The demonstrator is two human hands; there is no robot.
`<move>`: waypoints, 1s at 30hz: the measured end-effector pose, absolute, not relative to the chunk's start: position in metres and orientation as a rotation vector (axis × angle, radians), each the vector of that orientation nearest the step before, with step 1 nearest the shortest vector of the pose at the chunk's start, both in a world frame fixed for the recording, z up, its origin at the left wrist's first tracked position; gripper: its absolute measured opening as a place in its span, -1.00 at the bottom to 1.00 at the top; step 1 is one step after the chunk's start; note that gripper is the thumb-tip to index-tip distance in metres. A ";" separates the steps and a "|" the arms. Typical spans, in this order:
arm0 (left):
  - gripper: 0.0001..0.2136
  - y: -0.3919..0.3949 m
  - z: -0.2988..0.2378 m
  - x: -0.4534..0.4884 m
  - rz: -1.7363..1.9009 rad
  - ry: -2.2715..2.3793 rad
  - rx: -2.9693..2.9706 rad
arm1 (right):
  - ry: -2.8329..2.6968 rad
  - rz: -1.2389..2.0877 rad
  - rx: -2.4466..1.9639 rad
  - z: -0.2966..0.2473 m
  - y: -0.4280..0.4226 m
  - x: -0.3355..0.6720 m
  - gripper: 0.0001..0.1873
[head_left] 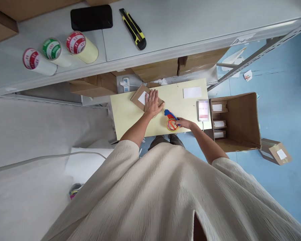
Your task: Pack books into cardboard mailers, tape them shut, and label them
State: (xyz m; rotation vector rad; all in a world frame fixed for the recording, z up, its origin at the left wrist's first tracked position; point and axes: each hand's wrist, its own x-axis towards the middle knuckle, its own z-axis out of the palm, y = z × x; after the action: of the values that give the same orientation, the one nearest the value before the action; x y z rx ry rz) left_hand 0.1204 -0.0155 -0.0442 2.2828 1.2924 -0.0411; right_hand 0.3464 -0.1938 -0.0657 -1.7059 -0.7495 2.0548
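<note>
The small cardboard box point(134, 98) lies on the pale yellow table point(125, 124), left of its middle and near the far edge, its long axis slanting from upper left to lower right. The left hand point(153, 103) is spread flat on top of it, fingers extended and pointing away from the body, pressing rather than gripping. The right hand point(184, 123) is closed around the tape dispenser point(167, 113), just beside the box; its blue head points up and left, toward the box, with the tape roll point(172, 125) on the near side. A white label point(142, 97) shows on the box, partly under the left hand; any print there is too small to tell. On the shelf point(165, 33) edge, a handwritten tag point(242, 39) starts with "D", the rest uncertain. Three rolls point(84, 50) there have printed end discs, two red and one green, their lettering not surely readable. White labels also mark packets point(219, 124) inside the open carton point(243, 120) at right.
</note>
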 end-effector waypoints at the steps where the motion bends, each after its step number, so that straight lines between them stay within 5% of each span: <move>1: -0.05 -0.015 -0.044 0.120 -0.037 1.292 2.280 | -0.773 2.114 -1.683 -0.068 -0.186 0.346 -0.61; 20: -0.10 -0.015 -0.044 0.121 -0.029 1.301 2.262 | -1.458 2.110 -1.859 -0.080 -0.104 0.336 -0.62; 26: -0.11 -0.015 -0.049 0.121 0.036 1.375 2.241 | -1.192 1.983 -1.997 -0.066 -0.153 0.375 -0.43; 30: -0.16 -0.016 -0.052 0.123 0.165 1.663 2.104 | -0.893 1.743 -2.108 -0.051 -0.179 0.409 -0.50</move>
State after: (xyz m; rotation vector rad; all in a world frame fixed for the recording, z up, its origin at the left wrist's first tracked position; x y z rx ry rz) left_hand 0.1228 -0.0161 -0.0515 2.1037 1.6625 0.1649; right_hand 0.4091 -0.1789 -0.0513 -2.1077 -0.8934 1.7429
